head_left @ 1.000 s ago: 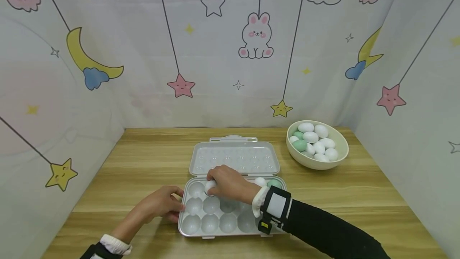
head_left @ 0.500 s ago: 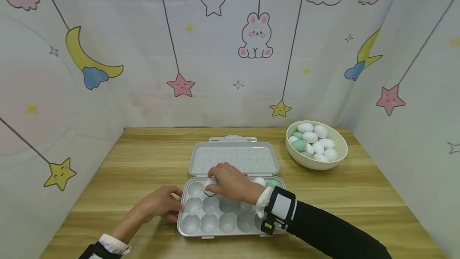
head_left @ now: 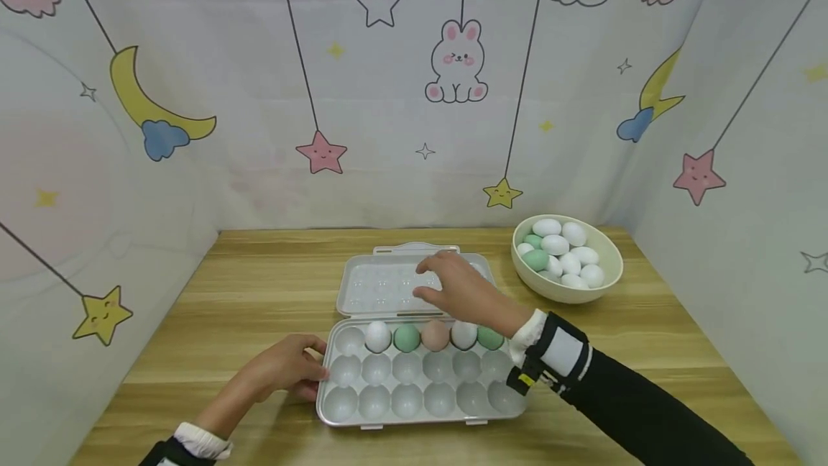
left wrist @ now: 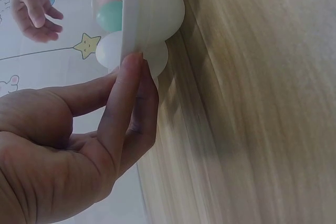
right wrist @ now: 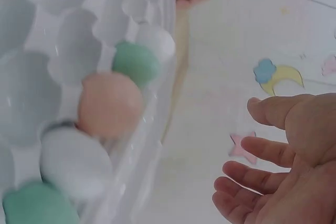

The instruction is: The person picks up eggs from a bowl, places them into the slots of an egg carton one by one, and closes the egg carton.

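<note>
A plastic egg carton (head_left: 422, 422) lies on the table with its lid (head_left: 375, 282) folded back. Its far row holds a white egg (head_left: 378, 336), a green egg (head_left: 407, 338), a peach-coloured egg (head_left: 435, 335), another white egg (head_left: 463, 335) and, at the right, another green egg (head_left: 489, 338). The far-left hollow and the two nearer rows hold no eggs. My left hand (head_left: 286, 369) pinches the carton's left rim between thumb and fingers, as the left wrist view also shows. Above the lid, my right hand (head_left: 468, 292) hovers with fingers spread, holding nothing.
Toward the back right stands a cream bowl (head_left: 558, 293) filled with white eggs (head_left: 555, 244) and some green eggs (head_left: 535, 259). Printed cloth walls (head_left: 388, 193) enclose the wooden table (head_left: 272, 265) at the back and both sides.
My right hand has let go of the white egg, which now sits in the far row's second hollow from the left. It has moved up and right; my left hand stays put.
</note>
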The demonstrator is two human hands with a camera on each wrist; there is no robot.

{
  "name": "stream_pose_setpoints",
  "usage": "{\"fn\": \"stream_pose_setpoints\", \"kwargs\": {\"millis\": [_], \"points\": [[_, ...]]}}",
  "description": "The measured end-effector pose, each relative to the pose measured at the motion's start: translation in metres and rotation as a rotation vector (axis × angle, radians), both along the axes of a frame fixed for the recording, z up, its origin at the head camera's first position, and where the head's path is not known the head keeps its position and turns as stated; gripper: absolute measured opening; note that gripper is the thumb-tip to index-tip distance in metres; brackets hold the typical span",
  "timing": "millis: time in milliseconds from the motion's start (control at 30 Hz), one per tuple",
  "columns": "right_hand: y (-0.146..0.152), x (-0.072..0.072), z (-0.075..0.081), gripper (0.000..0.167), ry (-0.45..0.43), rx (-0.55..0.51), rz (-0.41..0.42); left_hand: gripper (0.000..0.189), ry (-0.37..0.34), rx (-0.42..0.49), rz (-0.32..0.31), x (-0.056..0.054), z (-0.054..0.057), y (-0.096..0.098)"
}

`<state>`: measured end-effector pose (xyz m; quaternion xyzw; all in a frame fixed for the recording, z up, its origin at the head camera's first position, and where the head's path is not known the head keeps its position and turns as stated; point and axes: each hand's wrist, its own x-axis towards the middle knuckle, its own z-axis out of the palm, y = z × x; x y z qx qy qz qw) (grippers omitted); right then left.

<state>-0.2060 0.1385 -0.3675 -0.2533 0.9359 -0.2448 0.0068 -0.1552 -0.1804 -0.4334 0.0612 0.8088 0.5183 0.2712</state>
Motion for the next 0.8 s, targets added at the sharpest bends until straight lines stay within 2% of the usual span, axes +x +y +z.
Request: {"fn": "stream_pose_setpoints", "kwargs": {"millis": [100, 200, 400, 533, 800], "points": [[0.018, -0.005, 0.014, 0.039, -0.012, 0.003, -0.052, 0.037, -0.004, 0.000, -0.001, 0.000, 0.001, 0.000], [0.040, -0.010, 0.026, 0.045, 0.003, 0.012, -0.070, 0.036, -0.005, 0.002, -0.006, 0.001, 0.001, -0.001], [0.083, -0.021, 0.042, 0.055, 0.047, 0.020, -0.123, 0.036, -0.013, 0.006, -0.009, 0.000, 0.000, -0.001], [0.108, -0.027, 0.047, 0.058, 0.044, 0.049, -0.191, 0.036, -0.010, 0.013, -0.012, -0.001, -0.001, -0.001], [0.149, -0.040, 0.044, 0.058, -0.066, 0.056, -0.320, 0.035, -0.012, 0.017, -0.019, -0.001, -0.001, -0.001]]}}
